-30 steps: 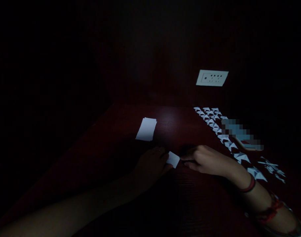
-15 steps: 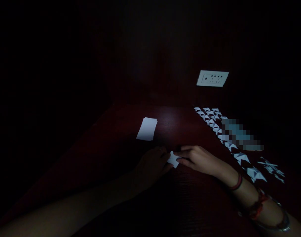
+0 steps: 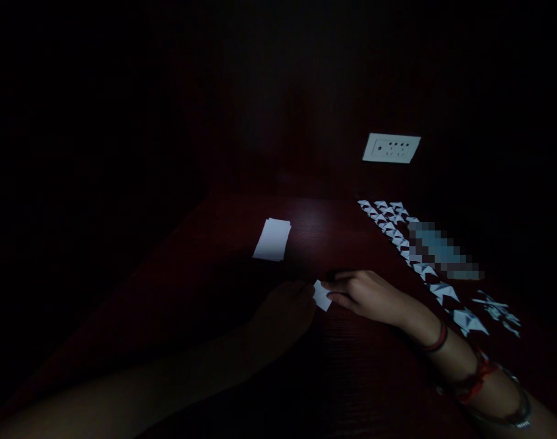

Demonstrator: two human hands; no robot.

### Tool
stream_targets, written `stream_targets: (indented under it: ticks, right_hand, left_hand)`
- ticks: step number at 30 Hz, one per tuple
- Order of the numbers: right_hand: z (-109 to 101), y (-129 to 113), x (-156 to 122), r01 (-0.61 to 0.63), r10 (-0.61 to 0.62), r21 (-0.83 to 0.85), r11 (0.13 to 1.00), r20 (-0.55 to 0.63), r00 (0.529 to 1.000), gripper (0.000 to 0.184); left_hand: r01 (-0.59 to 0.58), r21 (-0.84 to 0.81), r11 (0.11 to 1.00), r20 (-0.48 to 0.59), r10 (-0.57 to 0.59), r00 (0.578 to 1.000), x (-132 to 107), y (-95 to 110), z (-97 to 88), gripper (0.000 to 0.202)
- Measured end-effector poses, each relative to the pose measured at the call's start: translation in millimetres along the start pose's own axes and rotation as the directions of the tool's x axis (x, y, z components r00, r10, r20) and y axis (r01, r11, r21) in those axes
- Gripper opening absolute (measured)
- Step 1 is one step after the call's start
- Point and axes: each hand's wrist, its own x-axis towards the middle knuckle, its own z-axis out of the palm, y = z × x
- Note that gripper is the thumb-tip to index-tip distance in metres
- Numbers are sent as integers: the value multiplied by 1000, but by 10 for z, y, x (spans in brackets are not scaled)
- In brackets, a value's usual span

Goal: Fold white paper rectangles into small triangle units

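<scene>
A small white paper slip (image 3: 322, 296) lies on the dark red table (image 3: 337, 231) between my two hands. My right hand (image 3: 365, 295) pinches its right edge with closed fingers. My left hand (image 3: 283, 314) is in deep shadow with its fingers curled at the slip's left edge; whether they grip it is hard to see. A stack of white paper sheets (image 3: 272, 239) lies a little farther back on the table.
Several folded white paper pieces (image 3: 400, 235) lie in rows along the table's right side, on to more (image 3: 465, 320) near my right wrist. A white wall socket (image 3: 390, 148) sits on the dark back wall. A blurred patch covers part of the rows. The surroundings are very dark.
My right hand has slid left onto the paper slip and now covers its right part. My left hand has drawn slightly back and down.
</scene>
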Motion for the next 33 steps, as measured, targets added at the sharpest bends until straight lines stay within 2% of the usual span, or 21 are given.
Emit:
stream_targets:
  ticks: [5, 8, 12, 15, 17, 19, 25, 28, 33]
  right_hand:
    - [8, 13, -11, -10, 10, 28, 1000, -9, 1000, 30]
    - [1, 46, -10, -17, 18, 77, 997, -16, 1000, 31]
    - [-7, 139, 3, 37, -40, 229, 973, 7, 999, 33]
    - [12, 208, 12, 57, -52, 306, 950, -26, 998, 31]
    - [25, 235, 13, 64, -53, 332, 941, -45, 998, 31]
    - [26, 249, 11, 78, -64, 346, 935, -53, 997, 30]
    - [-12, 284, 4, 101, -99, 341, 935, -21, 995, 28]
    - [-23, 307, -2, 99, -102, 326, 940, -8, 995, 29]
    - [-45, 316, -13, 98, -106, 324, 941, 7, 994, 27]
  left_hand:
    - [43, -12, 999, 73, -42, 996, 3, 41, -103, 13]
    - [85, 5, 996, 66, -85, 994, -5, 51, -133, 15]
    - [146, 61, 987, 44, -148, 988, -12, 48, -123, 23]
    - [59, 35, 998, 15, -59, 998, -3, 38, -110, 26]
    - [-22, -19, 1000, 16, 23, 1000, 5, 30, -95, 21]
    - [-52, -63, 997, 26, 53, 998, 8, 23, -70, 18]
    - [23, -112, 993, -85, -33, 996, -10, 23, 65, 19]
    - [32, -138, 990, -87, -44, 995, -13, 11, 126, 19]
    - [-11, -149, 989, -59, 2, 998, -12, -20, 203, 23]
